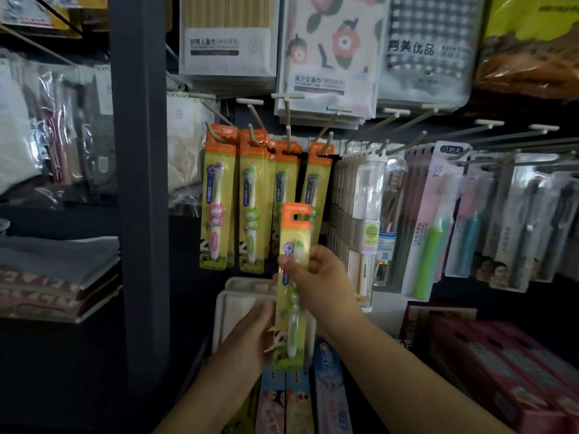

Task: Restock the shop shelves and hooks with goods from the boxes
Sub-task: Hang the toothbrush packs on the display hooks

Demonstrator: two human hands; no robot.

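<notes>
A children's toothbrush pack (294,233), yellow card with an orange hanging tab and a green brush, is held upright below the hooks. My right hand (316,277) pinches it near the brush head. My left hand (250,336) holds its lower edge from the left. Above hang several matching packs, such as the pink one (217,198) and a green one (252,202), on beige wall hooks (286,120). The held pack's tab sits lower than the tabs of the hanging ones, in front of the rightmost pack (316,180).
Adult toothbrush packs (438,220) and clear tube cases (369,220) hang to the right. Towel packs (329,57) hang above. Toothpaste boxes (329,396) and red boxes (501,364) lie below. A dark upright post (141,183) stands left, with folded towels (56,270) beyond it.
</notes>
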